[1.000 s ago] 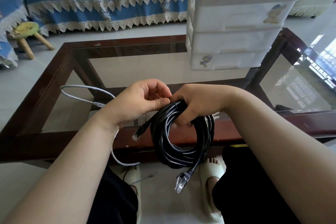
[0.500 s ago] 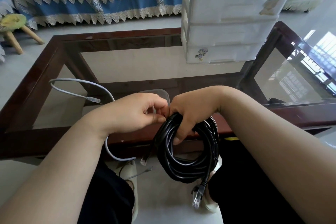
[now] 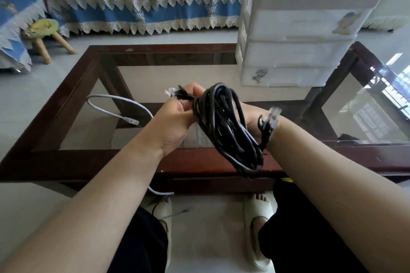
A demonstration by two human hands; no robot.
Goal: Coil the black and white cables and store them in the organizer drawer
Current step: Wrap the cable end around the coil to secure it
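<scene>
A living room with a blue lace-trimmed sofa (image 3: pixel 142 4) lies behind a glass-topped counter (image 3: pixel 66 104), and the white organizer (image 3: pixel 297 35) stands on the counter's far right part, its drawers looking pushed in. Nearer than the organizer and slightly to its left, the black cable (image 3: pixel 224 126) hangs as a coil over the counter's near edge, long axis slanting down toward the person. The right hand (image 3: pixel 253 117) is mostly hidden behind the coil, so its grip cannot be told for sure. The left hand (image 3: pixel 177 115) pinches the free plug end (image 3: pixel 175 93) at the coil's upper left. That end likely needs wrapping or tucking next. The white cable (image 3: pixel 115 106) lies uncoiled left of the organizer, trailing off the near edge.
</scene>
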